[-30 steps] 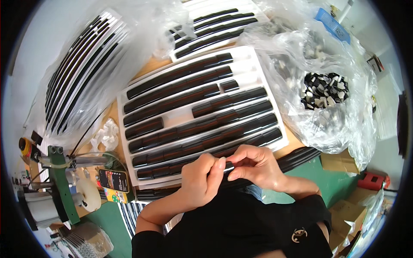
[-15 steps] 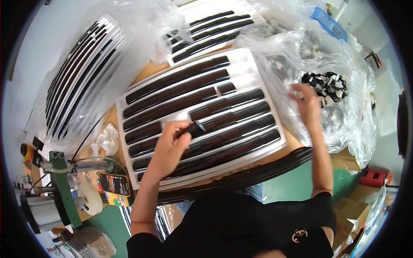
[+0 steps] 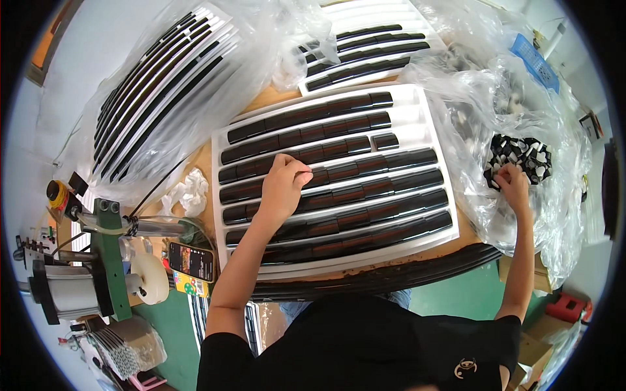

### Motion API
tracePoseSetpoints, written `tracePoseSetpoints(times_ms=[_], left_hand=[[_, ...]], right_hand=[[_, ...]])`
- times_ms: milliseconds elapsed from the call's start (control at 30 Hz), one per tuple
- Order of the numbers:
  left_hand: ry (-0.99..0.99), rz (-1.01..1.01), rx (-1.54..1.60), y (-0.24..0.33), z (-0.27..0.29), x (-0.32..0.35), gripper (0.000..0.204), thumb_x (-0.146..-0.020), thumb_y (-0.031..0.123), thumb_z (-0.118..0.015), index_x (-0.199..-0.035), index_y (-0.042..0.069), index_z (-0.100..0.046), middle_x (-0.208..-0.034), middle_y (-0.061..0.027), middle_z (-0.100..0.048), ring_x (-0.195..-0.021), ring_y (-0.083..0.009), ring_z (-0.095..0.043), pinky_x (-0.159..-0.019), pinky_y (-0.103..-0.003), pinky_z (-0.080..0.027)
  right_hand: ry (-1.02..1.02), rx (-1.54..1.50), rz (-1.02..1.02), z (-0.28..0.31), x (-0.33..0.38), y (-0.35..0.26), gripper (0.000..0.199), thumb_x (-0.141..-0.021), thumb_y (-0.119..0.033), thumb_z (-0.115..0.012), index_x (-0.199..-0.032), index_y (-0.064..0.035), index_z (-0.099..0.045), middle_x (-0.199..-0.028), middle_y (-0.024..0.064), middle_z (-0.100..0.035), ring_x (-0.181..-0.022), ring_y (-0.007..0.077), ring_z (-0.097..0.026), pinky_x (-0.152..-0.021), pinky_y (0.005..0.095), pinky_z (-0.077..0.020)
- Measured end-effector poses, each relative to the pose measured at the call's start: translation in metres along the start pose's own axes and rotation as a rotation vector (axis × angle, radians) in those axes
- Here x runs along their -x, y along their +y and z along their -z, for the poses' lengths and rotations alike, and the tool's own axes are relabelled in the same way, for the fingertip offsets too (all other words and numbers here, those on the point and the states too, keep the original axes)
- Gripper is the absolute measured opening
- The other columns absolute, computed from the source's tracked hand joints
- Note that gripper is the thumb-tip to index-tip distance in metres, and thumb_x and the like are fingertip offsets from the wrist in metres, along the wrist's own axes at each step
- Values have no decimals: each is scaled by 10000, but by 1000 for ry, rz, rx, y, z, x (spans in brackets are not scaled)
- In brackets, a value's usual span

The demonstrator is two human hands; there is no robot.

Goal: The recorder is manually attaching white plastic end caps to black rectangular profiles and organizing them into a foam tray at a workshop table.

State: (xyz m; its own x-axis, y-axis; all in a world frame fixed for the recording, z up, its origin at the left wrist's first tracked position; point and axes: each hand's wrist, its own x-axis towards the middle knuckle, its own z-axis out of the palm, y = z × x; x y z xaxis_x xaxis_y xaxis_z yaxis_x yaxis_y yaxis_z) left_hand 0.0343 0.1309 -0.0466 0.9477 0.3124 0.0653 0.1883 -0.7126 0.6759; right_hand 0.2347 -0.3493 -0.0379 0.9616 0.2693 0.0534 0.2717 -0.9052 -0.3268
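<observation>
A white tray [image 3: 407, 117] lies in front of me, with glossy black cylindrical pieces [image 3: 365, 169] set end to end in curved rows. My left hand [image 3: 282, 189] is over the middle rows, thumb and fingers pinched together at the fourth row from the far side. It covers part of that row, and whatever is between its fingertips is hidden. To the right, my right hand [image 3: 514, 185] reaches into a heap of small black and white pieces [image 3: 521, 153] in a clear plastic bag [image 3: 476, 176]. Its fingers are closed at the heap's near edge; what they grip cannot be made out.
Other filled trays stand under plastic film at the far left [image 3: 163, 91] and the back [image 3: 372, 52]. A green-framed machine [image 3: 111, 260] and a phone [image 3: 191, 262] are at the left. Black strips [image 3: 385, 274] lie along the near table edge. A blue basket [image 3: 536, 62] sits back right.
My left hand has brought the black cylindrical piece it held down to the gap in the fourth row. My right hand has moved to the heap of small pieces. The whole view has shifted.
</observation>
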Motion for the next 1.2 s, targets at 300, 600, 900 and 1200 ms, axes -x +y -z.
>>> tracePoseSetpoints(times_ms=[300,600,900,1200], left_hand=[[-40,-311,-408,-18,42,7,142,-765,110,-625,-906,111,-614,-903,-74,-545,-899,-272,-521,-768,-382,-406],[-77,-462,-516,-32,62,28,337,-679,37,-661,-996,99,-565,-1028,-91,-556,-987,-285,-510,-812,-373,-398],[104,70,1118,52,2,69,237,-882,174,-582,-1044,38,-474,-978,-80,-550,-730,-115,-522,-606,-232,-441],[24,112,1294,99,-25,87,280,-915,234,-547,-1088,47,-430,-995,-103,-553,-670,-141,-544,-560,-237,-433]], right_hand=[[234,85,213,-10,-8,17,249,-726,-95,-655,-967,-72,-600,-895,91,-629,-795,246,-599,-684,329,-448],[547,-1011,-125,22,10,-40,258,-915,-154,-549,-1142,-34,-567,-835,-75,-503,-710,3,-416,-619,155,-319],[24,-1687,-20,-21,99,-211,293,-822,-103,-647,-1087,-11,-561,-937,79,-640,-850,144,-614,-690,261,-557],[-180,-1715,3,-47,128,-264,332,-780,-32,-685,-1093,3,-582,-972,37,-621,-832,83,-551,-758,216,-434]])
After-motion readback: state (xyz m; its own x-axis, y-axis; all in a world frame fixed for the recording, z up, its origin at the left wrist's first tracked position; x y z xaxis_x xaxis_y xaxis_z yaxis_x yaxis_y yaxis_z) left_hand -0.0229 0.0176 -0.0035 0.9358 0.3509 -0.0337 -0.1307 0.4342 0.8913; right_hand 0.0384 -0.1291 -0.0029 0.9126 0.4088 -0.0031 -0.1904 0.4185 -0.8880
